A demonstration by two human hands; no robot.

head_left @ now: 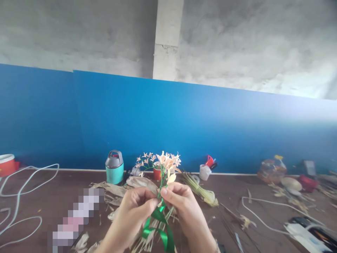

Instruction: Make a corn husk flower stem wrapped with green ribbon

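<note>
My left hand (pixel 138 207) and my right hand (pixel 183 205) meet at the middle, thumbs and fingers pinched on the green-wrapped stem of an artificial flower spray (pixel 167 162). Its pale peach, pointed blossoms stand upright above my fingertips, with a cream bud (pixel 171 178) close to my right thumb. A shiny green ribbon (pixel 163 239) loops down below the hands. Behind it, a bundle of pale dry stalks (pixel 147 242) fans out over the table. The exact grip point is partly hidden by my fingers.
A teal jug (pixel 114 172), a red cup (pixel 157 173) and a white holder (pixel 204 172) stand along the blue partition (pixel 158 119). Dried husks (pixel 142 183), a green stalk bundle (pixel 202 191) and white cables (pixel 19 193) lie on the brown table (pixel 229 193).
</note>
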